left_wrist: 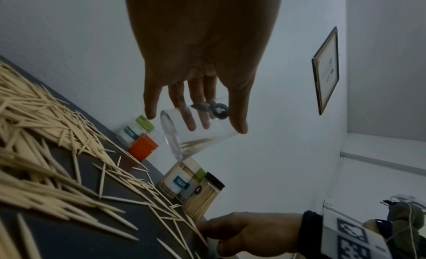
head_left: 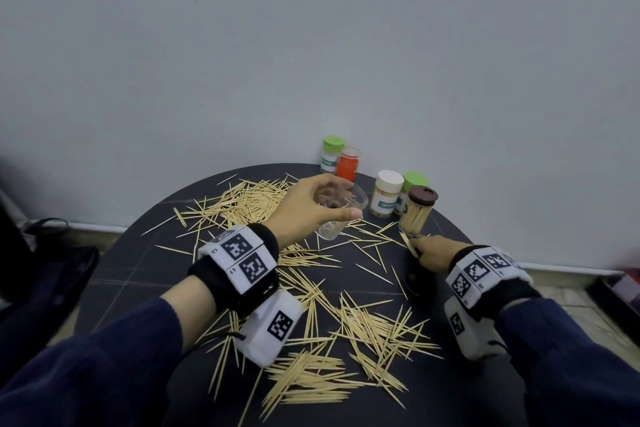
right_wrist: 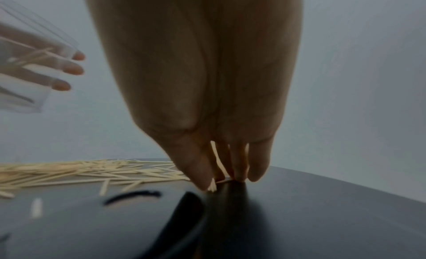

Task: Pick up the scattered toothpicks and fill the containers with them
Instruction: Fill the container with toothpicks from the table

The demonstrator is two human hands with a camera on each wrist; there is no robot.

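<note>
Pale wooden toothpicks (head_left: 349,333) lie scattered over the round black table (head_left: 138,253). My left hand (head_left: 311,204) grips a clear plastic container (head_left: 337,211) above the table, fingers wrapped round its wall; a few toothpicks lie inside the container (left_wrist: 196,133). My right hand (head_left: 429,248) is down at the table near the right edge, its fingertips (right_wrist: 205,182) pinching a few toothpicks (right_wrist: 215,160) against the surface. A brown-lidded container (head_left: 417,211) packed with toothpicks stands just beyond the right hand.
Along the wall stand a green-capped jar (head_left: 331,153), an orange-filled clear container (head_left: 348,165), a white-capped toothpick jar (head_left: 387,192) and another green-capped jar (head_left: 414,180). The wall rises right behind them. A dark bag (head_left: 45,274) sits left of the table.
</note>
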